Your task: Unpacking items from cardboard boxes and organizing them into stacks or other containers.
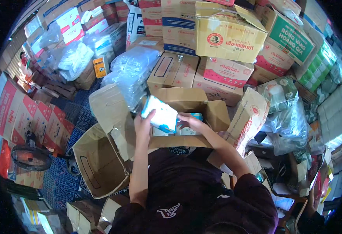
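My left hand point(144, 124) grips a white and blue soft packet point(161, 114) and holds it just above an open brown carton point(186, 98) in front of me. My right hand point(189, 120) reaches down into the same carton and rests on another white and blue packet point(187, 128) lying inside. The carton's flaps stand open on all sides. Both forearms come up from the lower edge over my dark shirt.
An empty open carton point(99, 162) lies tipped at my left on a blue patterned mat point(62, 181). Stacked cartons, a yellow box point(227, 33) and clear plastic bags point(134, 74) crowd the back. A tilted carton point(249, 119) and more bags sit at my right.
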The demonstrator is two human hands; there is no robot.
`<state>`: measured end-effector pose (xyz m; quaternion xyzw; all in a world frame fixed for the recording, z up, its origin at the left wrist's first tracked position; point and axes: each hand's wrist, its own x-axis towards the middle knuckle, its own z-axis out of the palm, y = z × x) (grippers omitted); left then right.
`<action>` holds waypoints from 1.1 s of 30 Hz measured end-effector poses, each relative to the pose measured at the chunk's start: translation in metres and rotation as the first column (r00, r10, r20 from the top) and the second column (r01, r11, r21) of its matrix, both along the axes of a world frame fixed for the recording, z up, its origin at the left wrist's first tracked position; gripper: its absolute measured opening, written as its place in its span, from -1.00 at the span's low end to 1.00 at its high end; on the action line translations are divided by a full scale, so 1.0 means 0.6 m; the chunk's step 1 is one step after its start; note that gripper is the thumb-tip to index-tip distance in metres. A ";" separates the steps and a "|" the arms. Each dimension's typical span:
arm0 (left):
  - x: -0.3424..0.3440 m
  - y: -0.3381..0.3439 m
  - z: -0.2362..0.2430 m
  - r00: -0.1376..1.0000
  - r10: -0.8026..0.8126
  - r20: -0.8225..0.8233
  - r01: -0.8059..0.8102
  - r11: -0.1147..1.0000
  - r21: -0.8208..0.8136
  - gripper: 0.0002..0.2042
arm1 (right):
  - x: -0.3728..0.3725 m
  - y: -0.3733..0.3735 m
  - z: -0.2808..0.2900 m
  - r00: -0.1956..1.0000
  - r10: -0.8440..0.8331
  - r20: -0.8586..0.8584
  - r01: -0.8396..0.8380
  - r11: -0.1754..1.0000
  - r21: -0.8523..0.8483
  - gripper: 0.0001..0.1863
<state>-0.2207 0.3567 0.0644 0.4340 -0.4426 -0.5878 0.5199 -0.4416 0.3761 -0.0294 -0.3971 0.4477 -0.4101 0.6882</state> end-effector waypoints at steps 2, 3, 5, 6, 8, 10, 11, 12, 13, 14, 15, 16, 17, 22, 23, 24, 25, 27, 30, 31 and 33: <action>0.033 0.002 0.047 0.999 0.042 0.003 -0.042 0.999 -0.005 -0.56 | -0.004 0.000 -0.004 0.997 0.045 -0.064 -0.046 0.999 -0.027 -0.51; 0.050 0.003 0.069 0.990 0.139 -0.010 -0.139 0.989 -0.044 -0.56 | -0.005 0.001 -0.005 0.995 0.093 -0.039 -0.095 0.993 -0.070 -0.53; 0.091 0.007 0.104 0.952 0.284 -0.112 -0.298 0.944 -0.143 -0.57 | -0.003 0.003 -0.009 0.983 0.136 -0.127 -0.141 0.990 -0.027 -0.54; 0.119 0.012 0.117 0.922 0.335 -0.193 -0.371 0.906 -0.205 -0.58 | -0.001 0.004 -0.012 0.960 0.194 -0.201 -0.212 0.975 -0.072 -0.54; 0.185 0.023 0.133 0.863 0.443 -0.242 -0.494 0.841 -0.222 -0.63 | 0.006 0.005 -0.018 0.937 0.268 -0.225 -0.289 0.955 -0.067 -0.51; 0.258 0.033 0.136 0.776 0.554 -0.301 -0.619 0.760 -0.197 -0.63 | 0.012 0.004 -0.024 0.886 0.318 -0.337 -0.335 0.942 0.007 -0.45; 0.297 0.039 0.133 0.737 0.619 -0.273 -0.673 0.713 -0.200 -0.63 | 0.015 0.004 -0.026 0.866 0.337 -0.368 -0.352 0.936 0.028 -0.41; 0.334 0.044 0.125 0.712 0.655 -0.251 -0.701 0.683 -0.207 -0.63 | 0.019 0.004 -0.029 0.849 0.328 -0.414 -0.345 0.938 0.035 -0.39; 0.365 0.044 0.111 0.635 0.731 -0.252 -0.773 0.604 -0.196 -0.56 | 0.021 0.003 -0.029 0.817 0.369 -0.443 -0.408 0.913 0.008 -0.38; 0.397 0.053 0.094 0.632 0.731 -0.258 -0.775 0.584 -0.242 -0.56 | 0.024 0.004 -0.030 0.764 0.358 -0.537 -0.394 0.918 0.051 -0.38; 0.427 0.058 0.074 0.467 0.876 0.121 -0.847 0.482 -0.223 -0.48 | 0.025 0.004 -0.031 0.764 0.398 -0.508 -0.449 0.893 0.024 -0.37; 0.453 0.060 0.053 0.210 0.843 0.495 -0.884 0.380 -0.272 -0.40 | 0.025 0.005 -0.032 0.741 0.392 -0.546 -0.447 0.894 0.034 -0.36; 0.475 0.056 0.032 0.047 0.711 0.702 -0.905 0.328 -0.272 -0.29 | 0.023 0.005 -0.033 0.700 0.375 -0.608 -0.421 0.904 0.073 -0.35; 0.525 0.055 -0.092 -0.009 0.409 0.912 -0.932 0.326 -0.155 -0.34 | 0.014 -0.002 -0.052 0.689 0.405 -0.601 -0.476 0.878 0.045 -0.43; 0.532 0.057 -0.109 0.045 0.356 0.933 -0.903 0.413 -0.114 -0.37 | 0.012 -0.004 -0.057 0.655 0.384 -0.651 -0.449 0.891 0.074 -0.49; 0.537 0.056 -0.124 0.037 0.374 0.927 -0.908 0.400 -0.125 -0.37 | 0.011 -0.005 -0.063 0.669 0.404 -0.624 -0.482 0.875 0.050 -0.49; 0.543 0.053 -0.136 0.049 0.362 0.931 -0.902 0.415 -0.115 -0.39 | 0.010 -0.008 -0.067 0.624 0.385 -0.681 -0.509 0.861 0.021 -0.51; 0.558 0.044 -0.156 0.117 0.313 0.943 -0.876 0.479 -0.050 -0.43 | 0.009 -0.011 -0.074 0.573 0.367 -0.733 -0.543 0.840 -0.004 -0.52; 0.563 0.016 -0.208 0.615 0.767 0.182 -0.781 0.560 0.279 -0.47 | 0.009 -0.012 -0.078 0.622 0.418 -0.663 -0.493 0.866 0.083 -0.54; 0.566 0.009 -0.230 0.709 0.705 0.025 -0.675 0.668 0.314 -0.50 | 0.008 -0.012 -0.078 0.609 0.402 -0.684 -0.508 0.860 0.054 -0.54; 0.563 -0.003 -0.288 0.789 0.576 -0.215 -0.447 0.777 0.443 -0.59 | 0.007 -0.013 -0.078 0.593 0.420 -0.687 -0.520 0.851 0.072 -0.55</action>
